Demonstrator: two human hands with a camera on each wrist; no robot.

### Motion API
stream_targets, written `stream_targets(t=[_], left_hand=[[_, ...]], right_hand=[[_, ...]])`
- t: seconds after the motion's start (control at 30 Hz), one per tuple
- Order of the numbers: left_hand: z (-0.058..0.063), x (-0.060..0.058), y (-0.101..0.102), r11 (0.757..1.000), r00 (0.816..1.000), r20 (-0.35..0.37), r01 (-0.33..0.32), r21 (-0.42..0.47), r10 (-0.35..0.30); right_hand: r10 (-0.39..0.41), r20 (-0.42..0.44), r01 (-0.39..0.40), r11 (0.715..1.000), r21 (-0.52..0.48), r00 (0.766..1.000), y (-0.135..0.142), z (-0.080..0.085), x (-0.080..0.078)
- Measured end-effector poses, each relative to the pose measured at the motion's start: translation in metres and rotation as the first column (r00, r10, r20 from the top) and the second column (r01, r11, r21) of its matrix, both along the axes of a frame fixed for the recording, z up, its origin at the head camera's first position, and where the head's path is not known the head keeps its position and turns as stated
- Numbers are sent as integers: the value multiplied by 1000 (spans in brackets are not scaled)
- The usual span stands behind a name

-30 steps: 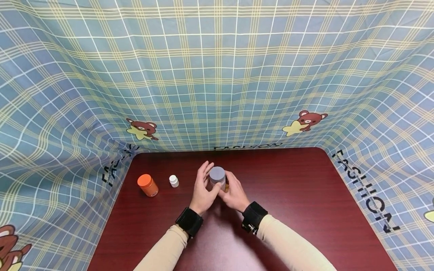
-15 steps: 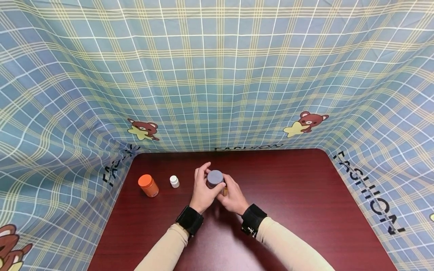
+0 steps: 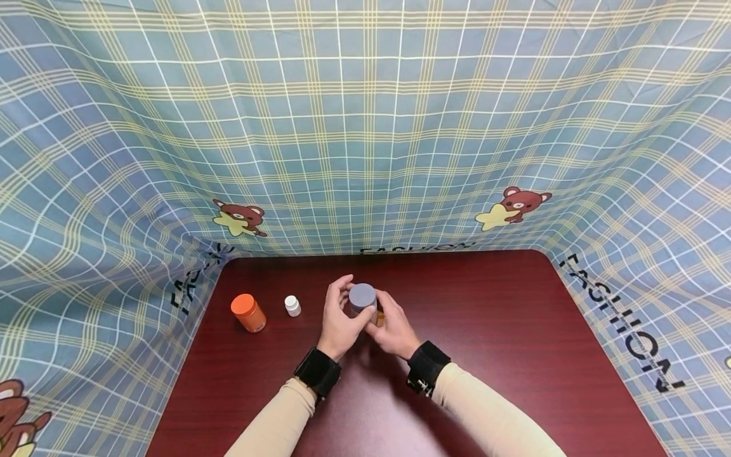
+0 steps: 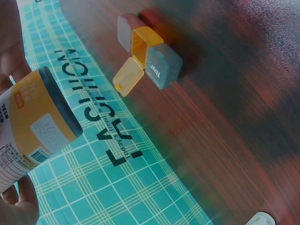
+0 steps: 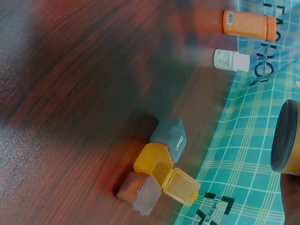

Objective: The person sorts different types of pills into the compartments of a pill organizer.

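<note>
Both hands hold a wide bottle (image 4: pixel 33 122) above the table, its flat grey end (image 3: pixel 362 296) facing up in the head view. Its label is yellow-orange and white, with a dark lower end. My left hand (image 3: pixel 339 324) curls round the left side, thumb across the front. From the right, my right hand (image 3: pixel 395 330) grips it with fingers and thumb. Below, a pill organizer (image 4: pixel 163 65) stands on the table, with a yellow compartment (image 5: pixel 153 157) whose lid (image 5: pixel 182 186) hangs open. The head view mostly hides this organizer behind the hands, a bit of yellow showing.
An orange bottle (image 3: pixel 249 313) stands at the table's left, with a small white bottle (image 3: pixel 292 306) beside it. A checked curtain (image 3: pixel 365 127) rises behind and along both sides of the dark red table (image 3: pixel 485 330).
The held bottle has shifted slightly left and tilted a little, with both hands staying round it. My left fingers have closed nearer to it. The standing bottles have not moved.
</note>
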State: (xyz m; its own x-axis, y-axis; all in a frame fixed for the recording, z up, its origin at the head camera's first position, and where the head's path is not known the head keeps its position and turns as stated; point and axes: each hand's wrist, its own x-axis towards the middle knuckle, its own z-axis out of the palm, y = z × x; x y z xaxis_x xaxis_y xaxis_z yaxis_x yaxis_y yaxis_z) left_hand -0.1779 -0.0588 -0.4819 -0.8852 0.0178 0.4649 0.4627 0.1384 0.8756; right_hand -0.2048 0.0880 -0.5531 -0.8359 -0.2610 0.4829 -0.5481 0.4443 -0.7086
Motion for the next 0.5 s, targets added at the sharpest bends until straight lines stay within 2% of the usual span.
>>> stream_targets(t=[0.2, 0.4, 0.5], left_hand=[[1, 1, 0, 1000, 1000, 10, -16, -20, 16], [3, 2, -6, 997, 997, -8, 82, 13, -82], [4, 2, -7, 994, 995, -12, 104, 30, -103]], right_hand=[[33, -39, -33, 999, 11, 999, -3, 1, 0], [29, -15, -29, 999, -13, 999, -4, 2, 0], [27, 4, -27, 999, -19, 1000, -3, 2, 0]])
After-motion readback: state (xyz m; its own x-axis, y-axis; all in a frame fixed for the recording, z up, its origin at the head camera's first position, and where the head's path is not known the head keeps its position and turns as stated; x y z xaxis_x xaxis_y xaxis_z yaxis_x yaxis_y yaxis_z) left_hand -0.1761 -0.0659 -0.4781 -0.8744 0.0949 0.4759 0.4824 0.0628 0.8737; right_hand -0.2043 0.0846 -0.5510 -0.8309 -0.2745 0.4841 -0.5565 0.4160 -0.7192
